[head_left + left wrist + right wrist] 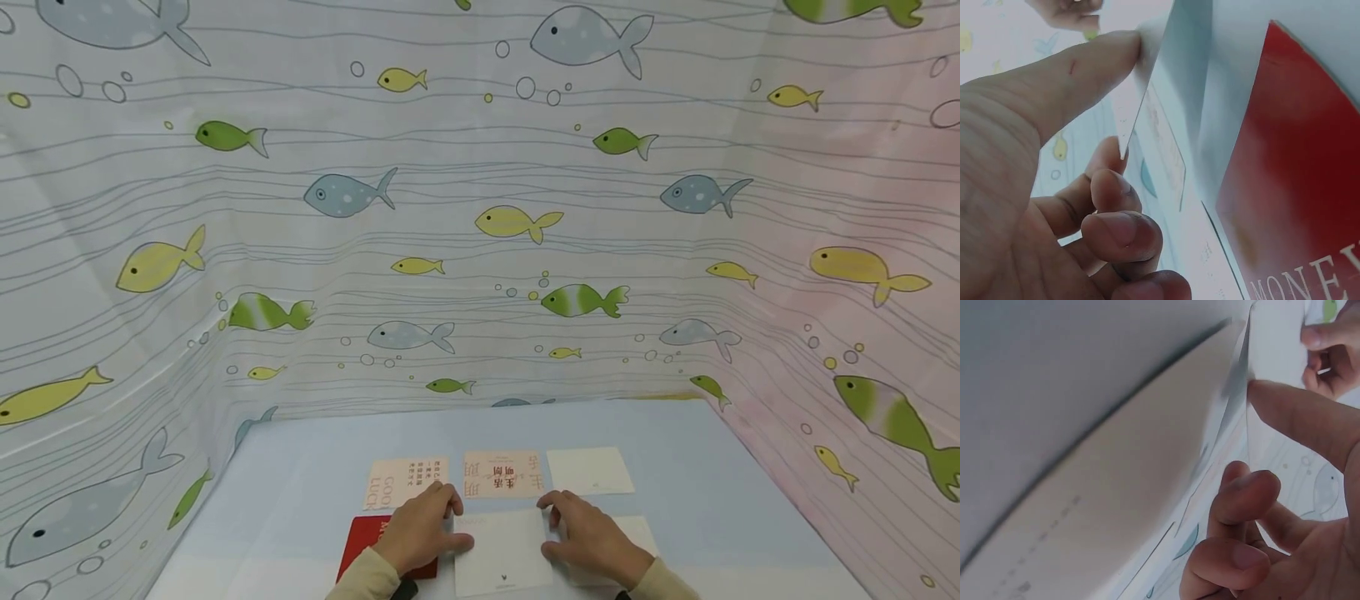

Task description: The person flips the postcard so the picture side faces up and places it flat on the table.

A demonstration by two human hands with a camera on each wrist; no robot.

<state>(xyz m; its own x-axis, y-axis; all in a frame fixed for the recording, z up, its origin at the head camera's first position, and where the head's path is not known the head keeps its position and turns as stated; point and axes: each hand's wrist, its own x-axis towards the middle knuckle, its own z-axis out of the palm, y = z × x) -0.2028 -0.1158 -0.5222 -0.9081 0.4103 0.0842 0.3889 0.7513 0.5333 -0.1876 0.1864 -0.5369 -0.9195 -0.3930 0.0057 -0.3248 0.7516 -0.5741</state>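
A white card [502, 554] with a small dark mark near its front edge is between my two hands in the head view. My left hand [420, 525] holds its left side, thumb on one face and index finger at the corner in the left wrist view. On the opposite side my right hand [596, 537] holds the right edge, thumb tip against it and the other fingers curled. Below the left hand lies a red card [1304, 162] lettered MONEY, partly covered in the head view. Another pale card [1129, 450] lies under the right hand.
Along the back are a GOOD LUCK card [382, 483], a pale pink card [483, 483] with red characters, and a plain white card [590, 471]. They lie on a light blue table [300, 442]. Fish-patterned curtains [480, 292] enclose it at the back and both sides.
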